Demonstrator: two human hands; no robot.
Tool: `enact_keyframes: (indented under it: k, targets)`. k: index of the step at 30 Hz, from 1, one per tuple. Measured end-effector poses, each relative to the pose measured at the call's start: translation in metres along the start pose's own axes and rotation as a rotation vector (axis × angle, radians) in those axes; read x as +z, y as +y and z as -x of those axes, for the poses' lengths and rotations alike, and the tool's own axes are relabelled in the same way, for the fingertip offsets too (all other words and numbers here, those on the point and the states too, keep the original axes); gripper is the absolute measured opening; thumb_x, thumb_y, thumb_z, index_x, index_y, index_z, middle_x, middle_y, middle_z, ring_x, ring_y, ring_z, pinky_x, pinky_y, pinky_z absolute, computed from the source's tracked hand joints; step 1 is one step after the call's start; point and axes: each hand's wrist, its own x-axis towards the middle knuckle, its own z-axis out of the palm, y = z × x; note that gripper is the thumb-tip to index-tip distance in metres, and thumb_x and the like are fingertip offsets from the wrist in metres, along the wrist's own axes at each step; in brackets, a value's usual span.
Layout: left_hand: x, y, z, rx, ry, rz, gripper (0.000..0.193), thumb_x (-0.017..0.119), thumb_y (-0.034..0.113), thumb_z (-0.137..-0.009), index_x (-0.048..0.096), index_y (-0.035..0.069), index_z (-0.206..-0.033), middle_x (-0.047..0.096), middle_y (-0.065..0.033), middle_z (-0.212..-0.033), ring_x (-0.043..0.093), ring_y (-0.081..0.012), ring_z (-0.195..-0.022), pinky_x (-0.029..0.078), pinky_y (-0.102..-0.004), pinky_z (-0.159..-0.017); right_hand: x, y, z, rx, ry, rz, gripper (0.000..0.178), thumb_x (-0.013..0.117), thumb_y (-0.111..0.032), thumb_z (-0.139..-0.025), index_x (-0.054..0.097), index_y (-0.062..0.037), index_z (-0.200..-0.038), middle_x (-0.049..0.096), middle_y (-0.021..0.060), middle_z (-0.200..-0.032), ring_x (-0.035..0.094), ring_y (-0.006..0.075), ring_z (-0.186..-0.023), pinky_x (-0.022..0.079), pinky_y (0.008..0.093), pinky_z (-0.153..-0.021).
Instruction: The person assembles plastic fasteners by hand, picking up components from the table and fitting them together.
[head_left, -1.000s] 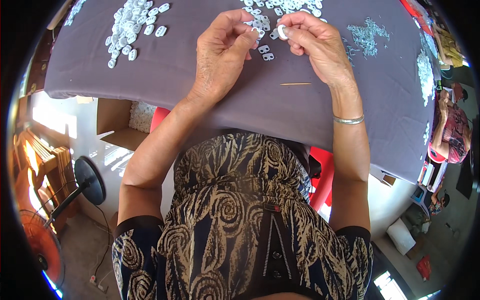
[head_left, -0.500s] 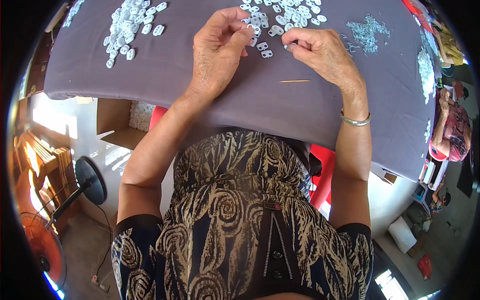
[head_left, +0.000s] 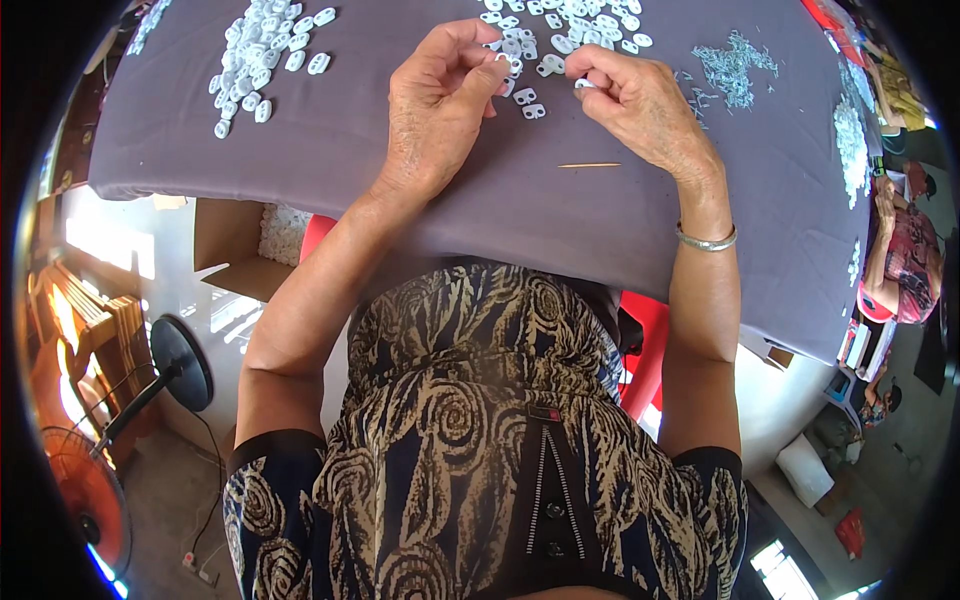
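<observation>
A white plastic two-hole piece [head_left: 513,67] is pinched between the thumb and fingers of my left hand [head_left: 440,105]. To its right, my right hand [head_left: 645,110] grips a small white plastic piece [head_left: 584,85] at its fingertips; my fingers partly cover it. The two hands are apart over the table. Between them lie two loose two-hole pieces [head_left: 534,111], and another pair sits just beyond my right fingertips. A pile of white oval pieces [head_left: 590,22] spreads beyond my hands. Nearer me, a wooden toothpick [head_left: 590,165] lies on the grey tablecloth [head_left: 500,215].
White two-hole pieces [head_left: 245,65] are heaped at the left. Thin silvery bits [head_left: 738,70] form a pile at the right. Below the table edge stands a cardboard box [head_left: 230,240] of white parts. A fan [head_left: 85,490] is at lower left; another person [head_left: 910,250] sits far right.
My right hand has shifted slightly, and more of the white piece at its fingertips now shows. My left hand keeps its pinch, nearly still.
</observation>
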Motion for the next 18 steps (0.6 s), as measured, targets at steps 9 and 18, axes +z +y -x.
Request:
enact_keyframes:
  k: [9,18]
  targets:
    - [0.002,0.004,0.000,-0.019,0.021,-0.029,0.023,0.059,0.000,-0.087,0.058,0.002,-0.109,0.060,-0.0025,-0.082,0.055,-0.0083,-0.071,0.046,-0.0229,-0.061,-0.008,-0.005,0.000,0.053,-0.071,-0.014,0.019,0.069,-0.012,-0.078,0.056,-0.0003,-0.084,0.045,0.0061,-0.053,0.040,0.0155,-0.050,0.037,0.0331,-0.051]
    - [-0.002,-0.001,-0.001,0.011,-0.007,-0.058,0.023,0.059,0.000,-0.087,0.059,0.003,-0.110,0.060,-0.0024,-0.082,0.055,-0.0084,-0.071,0.046,-0.0231,-0.061,-0.029,-0.006,0.003,0.208,-0.110,0.091,0.018,0.072,-0.011,-0.077,0.057,-0.0026,-0.080,0.042,-0.0034,-0.053,0.040,0.0074,-0.052,0.033,0.0257,-0.048]
